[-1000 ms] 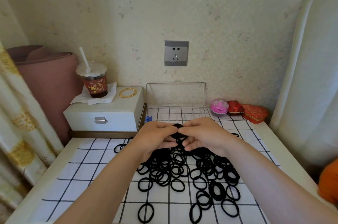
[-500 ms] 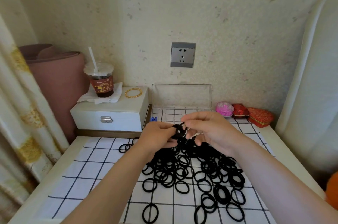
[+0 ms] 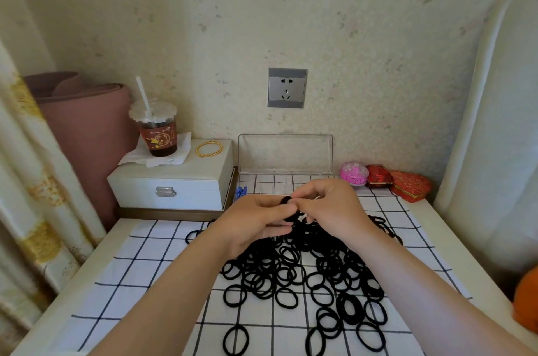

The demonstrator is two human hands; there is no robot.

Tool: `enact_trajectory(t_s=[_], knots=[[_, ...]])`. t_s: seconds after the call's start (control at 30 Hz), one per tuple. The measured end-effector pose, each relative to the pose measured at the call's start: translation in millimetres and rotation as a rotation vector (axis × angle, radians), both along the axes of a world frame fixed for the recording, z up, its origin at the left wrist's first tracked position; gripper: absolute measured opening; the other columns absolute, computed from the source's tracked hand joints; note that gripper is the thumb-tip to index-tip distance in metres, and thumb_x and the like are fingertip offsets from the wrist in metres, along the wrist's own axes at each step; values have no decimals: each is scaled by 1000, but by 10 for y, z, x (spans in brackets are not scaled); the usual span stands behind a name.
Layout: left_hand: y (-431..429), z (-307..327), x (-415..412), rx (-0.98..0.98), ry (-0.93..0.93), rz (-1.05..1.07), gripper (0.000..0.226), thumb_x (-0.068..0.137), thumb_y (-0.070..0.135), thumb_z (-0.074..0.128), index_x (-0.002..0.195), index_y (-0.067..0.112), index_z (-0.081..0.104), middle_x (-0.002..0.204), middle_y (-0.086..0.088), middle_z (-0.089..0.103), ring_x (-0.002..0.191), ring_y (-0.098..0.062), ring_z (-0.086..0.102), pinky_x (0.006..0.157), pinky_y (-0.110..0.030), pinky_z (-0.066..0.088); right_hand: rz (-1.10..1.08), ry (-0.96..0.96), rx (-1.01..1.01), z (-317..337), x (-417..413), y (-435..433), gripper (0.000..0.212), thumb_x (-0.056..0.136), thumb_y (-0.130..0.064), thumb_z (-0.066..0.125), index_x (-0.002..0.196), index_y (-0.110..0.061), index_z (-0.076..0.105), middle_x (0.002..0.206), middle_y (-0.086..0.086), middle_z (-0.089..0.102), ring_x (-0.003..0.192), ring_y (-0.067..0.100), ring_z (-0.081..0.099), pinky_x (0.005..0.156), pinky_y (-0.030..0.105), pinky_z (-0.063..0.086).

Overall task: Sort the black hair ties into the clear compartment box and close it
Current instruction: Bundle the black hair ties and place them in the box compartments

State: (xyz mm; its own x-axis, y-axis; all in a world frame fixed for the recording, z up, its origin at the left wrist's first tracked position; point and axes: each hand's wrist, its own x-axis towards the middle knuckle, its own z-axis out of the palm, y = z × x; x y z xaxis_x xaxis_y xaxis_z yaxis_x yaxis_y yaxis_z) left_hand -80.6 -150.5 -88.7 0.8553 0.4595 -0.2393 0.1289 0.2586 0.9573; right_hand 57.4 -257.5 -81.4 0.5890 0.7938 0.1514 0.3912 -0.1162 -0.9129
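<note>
Both hands meet above the far part of a pile of black ties [image 3: 308, 277] that sprawls over the checked cloth [image 3: 145, 262] on the tabletop [image 3: 425, 219]. The left hand [image 3: 256, 224] has its grip closed, thumb and fingers pinching a small bunch of ties [image 3: 286, 200]. The right hand [image 3: 332, 210] has its fingertips closed on the same bunch from the other side. The box [image 3: 285, 157] stands at the tabletop's far edge against the wall, lid upright and open; its tray is partly hidden behind the hands, and no ties show in the part that is visible. At the far left corner sits a white case [image 3: 171, 184] carrying a cup [image 3: 157, 134] on a napkin and gold bangles [image 3: 208, 148]. Toward the far right corner sit a pink tin [image 3: 353, 173] and two red tins [image 3: 396, 182], side by side
</note>
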Motion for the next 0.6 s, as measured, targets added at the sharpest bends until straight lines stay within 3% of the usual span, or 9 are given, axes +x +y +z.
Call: enact_trajectory(t_s=[0.13, 0.23, 0.37, 0.47, 0.6], knots=[[42, -19, -12, 62, 51, 40, 30, 87, 4, 70, 115, 13, 72, 110, -4, 75, 103, -15, 71, 87, -26, 57, 6, 24, -37, -53, -5, 28, 18, 77, -20, 85, 91, -20, 74, 72, -2, 70, 50, 8, 60, 48, 14, 45], [111, -11, -44, 203, 154, 134, 26, 87, 7, 72, 110, 18, 75, 103, 0, 76, 94, -10, 73, 80, -21, 57, 19, 83, -72, -87, 7, 45, 22, 80, -29, 82, 97, -24, 71, 75, -4, 69, 55, 8, 63, 47, 11, 43], [227, -63, -133, 437, 274, 236, 22, 87, 10, 70, 106, 20, 76, 96, 4, 76, 84, -6, 73, 73, -16, 57, 116, -390, -293, -157, 46, -25, 9, 87, -40, 70, 86, -32, 74, 83, -18, 69, 78, -4, 62, 77, 22, 52], [254, -101, -190, 510, 301, 221, 19, 88, 13, 70, 102, 23, 76, 91, 4, 76, 80, -7, 73, 70, -14, 57, 347, -609, -554, -170, -30, -89, 14, 85, -37, 70, 97, -33, 77, 80, -21, 67, 76, -4, 60, 75, 21, 51], [267, -141, -234, 568, 308, 191, 17, 89, 15, 69, 91, 31, 73, 88, 3, 76, 81, -12, 73, 74, -19, 59, 480, -863, -744, -271, -89, -67, 45, 83, -37, 69, 127, -34, 65, 96, -17, 56, 89, 7, 51, 74, 25, 40]])
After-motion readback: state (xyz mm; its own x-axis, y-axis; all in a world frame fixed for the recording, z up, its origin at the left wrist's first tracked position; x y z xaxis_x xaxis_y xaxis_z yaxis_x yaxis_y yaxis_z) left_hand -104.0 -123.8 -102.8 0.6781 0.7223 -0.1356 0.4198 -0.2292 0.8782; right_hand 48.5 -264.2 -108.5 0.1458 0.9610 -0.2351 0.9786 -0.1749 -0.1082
